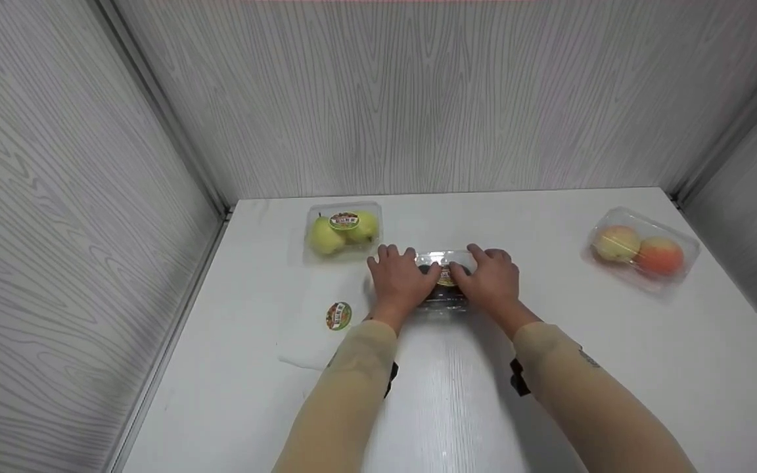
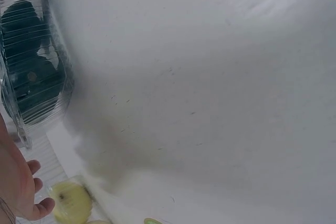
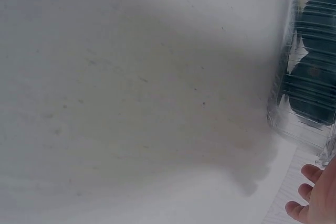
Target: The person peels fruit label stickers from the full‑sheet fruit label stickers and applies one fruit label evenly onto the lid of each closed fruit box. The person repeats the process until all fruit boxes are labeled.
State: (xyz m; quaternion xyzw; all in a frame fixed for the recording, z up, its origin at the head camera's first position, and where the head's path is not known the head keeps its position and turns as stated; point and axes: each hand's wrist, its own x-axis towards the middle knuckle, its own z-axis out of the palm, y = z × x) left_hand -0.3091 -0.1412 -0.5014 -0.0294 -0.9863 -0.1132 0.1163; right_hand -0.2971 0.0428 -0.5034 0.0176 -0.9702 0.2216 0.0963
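Note:
A clear plastic fruit box (image 1: 443, 257) with dark, rounded fruit inside sits on the table between both hands. An oval sticker (image 1: 445, 276) lies on its lid, partly covered by the thumbs. My left hand (image 1: 399, 279) rests on the box's left side, thumb pressing by the sticker's left edge, other fingers spread. From the other side, my right hand (image 1: 491, 281) touches the box, its thumb on the sticker's right edge. In the left wrist view, the ribbed box (image 2: 37, 85) shows two dark fruits; the right wrist view shows the box (image 3: 310, 82) from its other end.
Behind to the left stands a clear box of green pears (image 1: 342, 233) with an oval sticker on its lid. A similar box with two reddish-yellow fruits (image 1: 641, 251) lies at the right. One loose oval sticker (image 1: 338, 316) and a thin white strip (image 1: 301, 362) lie left of the arms.

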